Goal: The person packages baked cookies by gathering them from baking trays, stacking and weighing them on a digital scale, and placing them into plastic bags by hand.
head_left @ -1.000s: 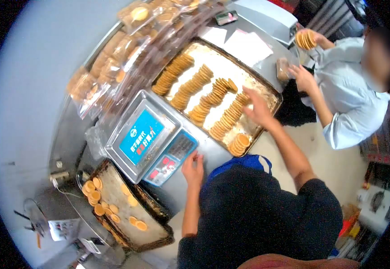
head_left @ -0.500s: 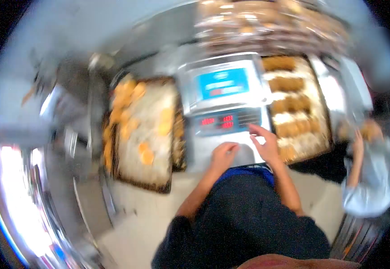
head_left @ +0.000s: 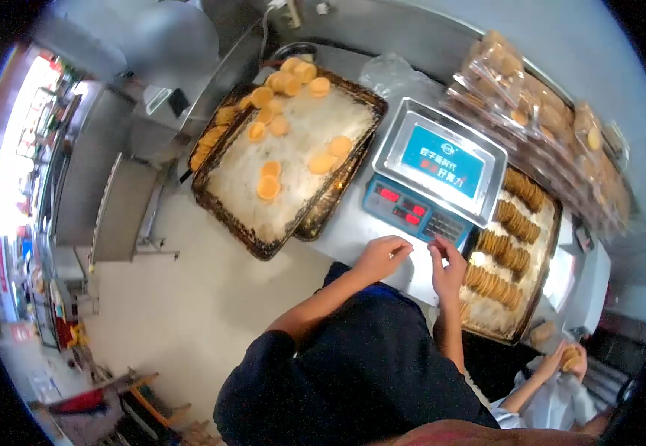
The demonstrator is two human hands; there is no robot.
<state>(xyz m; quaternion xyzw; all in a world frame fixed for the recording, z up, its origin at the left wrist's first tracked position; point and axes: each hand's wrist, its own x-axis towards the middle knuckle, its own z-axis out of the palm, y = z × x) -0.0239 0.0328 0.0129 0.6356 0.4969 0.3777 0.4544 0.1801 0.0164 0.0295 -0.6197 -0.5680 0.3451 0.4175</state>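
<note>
My left hand [head_left: 382,259] is over the metal counter in front of the digital scale [head_left: 417,211]. Its fingers are curled, with thumb and fingertips drawn together; anything between them is too small to make out. My right hand [head_left: 449,269] is just below the scale's keypad, thumb and forefinger pinched close, contents equally unclear. A shallow steel pan [head_left: 391,145] with a blue label sits on the scale, whose red digits are lit. To the left, a baking tray [head_left: 219,182] carries loose round cookies [head_left: 269,187]. On the right, another tray [head_left: 507,327] holds rows of browned cookies [head_left: 492,288].
Clear bags of cookies [head_left: 538,119] are piled behind the right tray. A crumpled plastic bag [head_left: 397,76] lies behind the scale. At lower right, a co-worker's hands [head_left: 561,360] hold cookies. More cookies [head_left: 208,145] lie on a tray beneath the left one.
The view has swung and tilted, so the scale and trays appear slanted. My right hand's fingers have drawn closer together and sit lower beside the keypad. The co-worker's hands now show at lower right.
</note>
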